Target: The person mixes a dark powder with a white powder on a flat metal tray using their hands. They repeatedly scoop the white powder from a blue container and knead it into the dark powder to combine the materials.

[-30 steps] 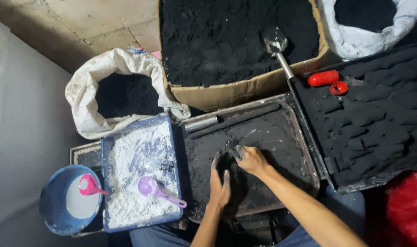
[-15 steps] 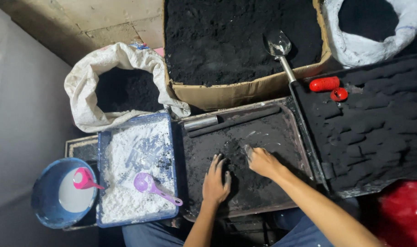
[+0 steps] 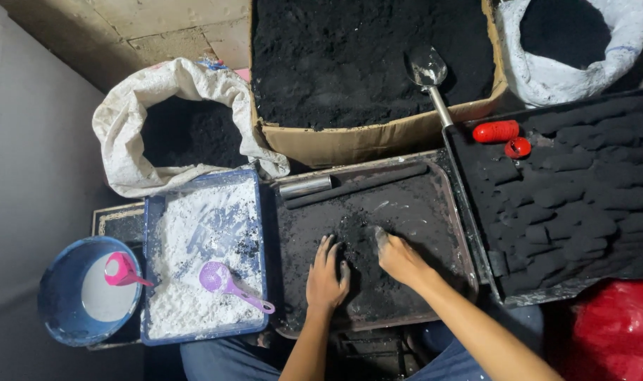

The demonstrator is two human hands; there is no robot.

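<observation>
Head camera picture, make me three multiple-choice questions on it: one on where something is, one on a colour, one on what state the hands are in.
1. Where does the metal scoop lie?
A. In the cardboard box of black powder
B. In the blue bucket
C. On the dark tray between the hands

2. What colour is the spoon on the white powder in the blue tray?
A. Red
B. Purple
C. Green

3. How are the two hands placed?
A. Both raised above the tray
B. One holding the scoop
C. Both down on the black powder in the dark tray

Answers:
1. A, its bowl rests on the powder in the box and its handle leans over the front wall.
2. B, the spoon is plainly purple.
3. C, the left hand lies flat with fingers spread and the right hand presses beside it on the dark tray.
</observation>
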